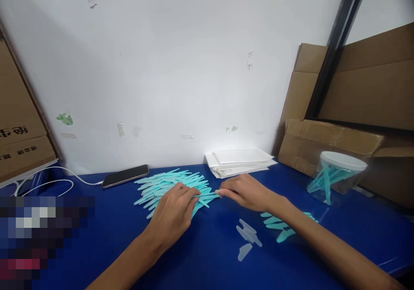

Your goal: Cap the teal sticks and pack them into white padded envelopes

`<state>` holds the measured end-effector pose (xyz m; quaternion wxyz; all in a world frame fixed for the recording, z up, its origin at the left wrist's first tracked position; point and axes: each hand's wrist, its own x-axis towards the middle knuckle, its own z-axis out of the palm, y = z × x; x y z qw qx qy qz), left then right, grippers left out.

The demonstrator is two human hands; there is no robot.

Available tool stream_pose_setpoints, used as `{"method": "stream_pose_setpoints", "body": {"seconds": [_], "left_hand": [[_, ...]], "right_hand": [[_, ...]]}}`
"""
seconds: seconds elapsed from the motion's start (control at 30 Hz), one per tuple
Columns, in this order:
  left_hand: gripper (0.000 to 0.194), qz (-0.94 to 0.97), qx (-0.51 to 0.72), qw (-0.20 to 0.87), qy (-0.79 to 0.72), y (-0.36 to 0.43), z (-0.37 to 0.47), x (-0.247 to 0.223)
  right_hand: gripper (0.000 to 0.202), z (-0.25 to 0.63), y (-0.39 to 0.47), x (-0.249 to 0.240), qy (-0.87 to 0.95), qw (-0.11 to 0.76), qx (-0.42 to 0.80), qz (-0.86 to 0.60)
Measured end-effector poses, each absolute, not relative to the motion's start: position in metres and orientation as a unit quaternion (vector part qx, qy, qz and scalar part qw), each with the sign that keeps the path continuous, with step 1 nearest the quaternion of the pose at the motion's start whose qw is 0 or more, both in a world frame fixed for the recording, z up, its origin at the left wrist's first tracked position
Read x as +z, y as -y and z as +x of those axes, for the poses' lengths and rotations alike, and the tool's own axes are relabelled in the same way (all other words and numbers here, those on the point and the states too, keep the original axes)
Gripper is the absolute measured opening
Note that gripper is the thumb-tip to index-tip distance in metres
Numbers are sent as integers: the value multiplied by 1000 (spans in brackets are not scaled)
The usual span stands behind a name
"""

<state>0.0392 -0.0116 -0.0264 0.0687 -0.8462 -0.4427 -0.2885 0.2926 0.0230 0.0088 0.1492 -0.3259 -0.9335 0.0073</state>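
Note:
Both my hands meet over the blue table, with a slim teal plastic stick (208, 194), shaped like an eyebrow razor, stretched level between them. My left hand (176, 208) pinches its left end, thumb against fingers. The right end sits in the pinch of my right hand (244, 193); whether a small cover is also in those fingertips I cannot tell. Beneath and behind my left hand spreads a pile of similar teal sticks (161, 186). Nearer me lie several translucent covers (247, 234). A smaller group of teal pieces (274, 223) is partly hidden by my right forearm.
A clear tub with a white lid (343, 160) holds teal sticks at the right. White flat packets (241, 158) are stacked by the wall. A phone (125, 176) on a white cable (76, 175) lies back left. Cardboard boxes (19, 108) border both sides.

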Motion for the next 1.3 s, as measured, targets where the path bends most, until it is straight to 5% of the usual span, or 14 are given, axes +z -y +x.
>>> {"method": "stream_pose_setpoints", "body": {"seconds": [0.23,0.67,1.3], "left_hand": [[23,-844,-278,59,455,1,27,-23],[22,-861,-248,27,443,-3,24,-28],[22,-878,-189,165,407,-8,30,-39]], "right_hand": [[48,319,-40,25,891,157,10,-426],[42,304,-29,19,905,127,56,-403],[38,286,-23,1,928,117,29,-352]]}}
